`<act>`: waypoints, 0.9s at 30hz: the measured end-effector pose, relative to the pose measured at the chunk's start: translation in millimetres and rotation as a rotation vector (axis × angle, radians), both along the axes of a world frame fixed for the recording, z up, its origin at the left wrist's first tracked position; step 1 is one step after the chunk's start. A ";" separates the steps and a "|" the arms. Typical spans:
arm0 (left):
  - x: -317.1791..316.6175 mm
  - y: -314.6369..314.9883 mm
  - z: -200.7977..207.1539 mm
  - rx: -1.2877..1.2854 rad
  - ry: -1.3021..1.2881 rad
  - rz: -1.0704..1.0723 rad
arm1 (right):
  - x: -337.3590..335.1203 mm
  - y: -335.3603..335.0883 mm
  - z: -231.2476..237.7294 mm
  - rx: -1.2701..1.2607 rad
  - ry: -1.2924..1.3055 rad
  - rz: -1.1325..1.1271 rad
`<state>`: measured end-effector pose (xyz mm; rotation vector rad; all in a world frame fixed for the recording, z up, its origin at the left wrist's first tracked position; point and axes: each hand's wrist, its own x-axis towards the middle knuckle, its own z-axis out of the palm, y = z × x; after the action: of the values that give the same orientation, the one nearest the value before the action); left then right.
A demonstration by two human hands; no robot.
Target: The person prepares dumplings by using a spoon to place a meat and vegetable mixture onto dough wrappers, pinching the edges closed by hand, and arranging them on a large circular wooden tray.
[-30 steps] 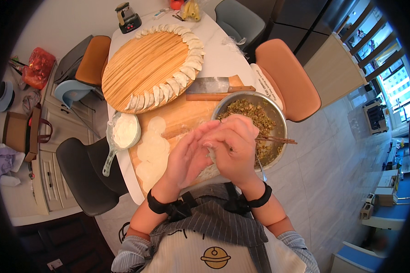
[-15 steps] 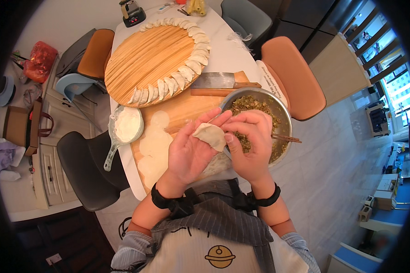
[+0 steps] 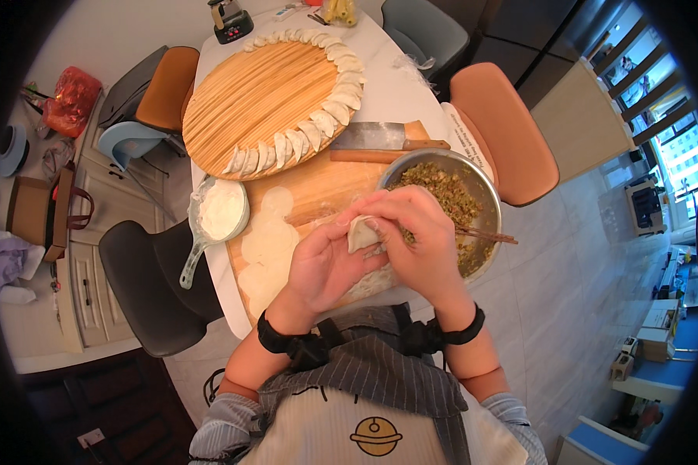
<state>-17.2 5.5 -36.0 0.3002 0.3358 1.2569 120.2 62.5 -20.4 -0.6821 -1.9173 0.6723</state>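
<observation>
A folded dumpling (image 3: 360, 235) of pale dough is held between my two hands over the near part of the wooden board. My left hand (image 3: 318, 263) cups it from the left, thumb and fingertips against the dough. From the right, my right hand (image 3: 425, 242) curls over it, fingers closed on its edge and covering part of it. Left of my hands, several round dough wrappers (image 3: 267, 252) lie overlapping on the cutting board (image 3: 318, 182). A metal bowl (image 3: 495, 203) of chopped filling (image 3: 446, 190) sits beside my right hand, with chopsticks (image 3: 485, 234) resting in it.
Finished dumplings (image 3: 337, 108) line the right rim of a round wooden tray (image 3: 248, 108) at the far side. A cleaver (image 3: 372, 136) and a rolling pin (image 3: 364, 156) lie behind the bowl. A handled cup of flour (image 3: 221, 209) stands at the left. Chairs (image 3: 500, 128) surround the table.
My right hand has moved over the dumpling, and its fingers now cover more of it. The left fingers have curled in from a flatter palm. The dumpling looks more upright.
</observation>
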 end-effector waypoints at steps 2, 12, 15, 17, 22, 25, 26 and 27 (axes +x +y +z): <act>-4.6 -4.6 -9.2 -0.045 -0.024 -0.030 | 5.1 4.8 5.1 0.044 -0.101 0.101; -1.6 -1.2 3.8 0.090 -0.071 0.134 | 9.4 -22.2 4.1 0.325 -0.002 -0.160; 1.7 -0.6 6.0 0.119 -0.088 0.147 | 1.0 -18.7 -4.5 0.400 -0.029 -0.147; 3.6 -2.1 9.3 0.106 -0.126 0.163 | 0.6 -20.2 -3.8 0.456 -0.074 -0.134; 5.6 -2.5 12.9 0.182 -0.013 0.215 | -0.8 -27.5 -2.6 0.516 -0.159 -0.130; 5.6 -3.2 13.0 0.202 0.024 0.235 | -3.8 -27.1 -5.1 0.534 -0.177 -0.145; 5.6 -3.6 12.9 0.203 0.030 0.242 | -4.0 -27.4 -6.6 0.515 -0.147 -0.152; 5.5 -3.6 12.7 0.201 0.011 0.245 | -4.2 -27.9 -7.9 0.497 -0.116 -0.159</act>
<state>-11.6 1.8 -23.3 0.4480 0.2605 1.5342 116.0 34.6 -28.3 -0.5535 -2.0025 0.0464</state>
